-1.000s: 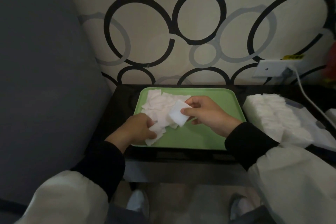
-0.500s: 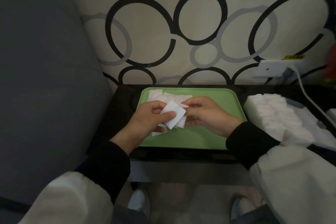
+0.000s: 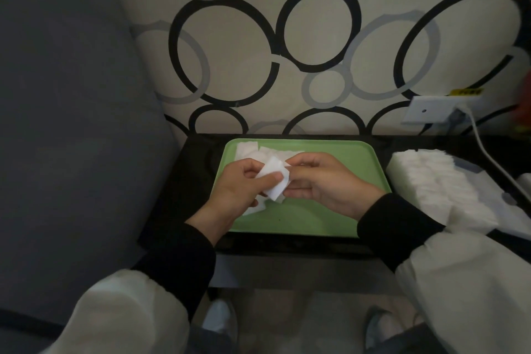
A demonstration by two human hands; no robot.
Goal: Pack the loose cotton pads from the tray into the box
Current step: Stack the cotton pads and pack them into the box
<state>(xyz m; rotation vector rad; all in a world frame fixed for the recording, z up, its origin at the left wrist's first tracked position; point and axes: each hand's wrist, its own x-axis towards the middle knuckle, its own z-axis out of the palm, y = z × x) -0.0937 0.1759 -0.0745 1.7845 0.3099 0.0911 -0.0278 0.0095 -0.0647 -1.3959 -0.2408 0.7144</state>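
Cotton pads (image 3: 273,181) sat in a small stack, pinched between the left hand (image 3: 241,184) and the right hand (image 3: 327,184), just above the green tray (image 3: 330,210). More loose pads (image 3: 253,149) lay on the tray. A big row of pads (image 3: 431,181) was packed on the right, so much seemed done.

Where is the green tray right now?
In the head view, the green tray sits mid-frame on the dark table, just left of the stack of cotton pads.

No text can be read: the small yellow label (image 3: 466,92) above the white wall socket plate (image 3: 431,110) carries only blurred dark marks.
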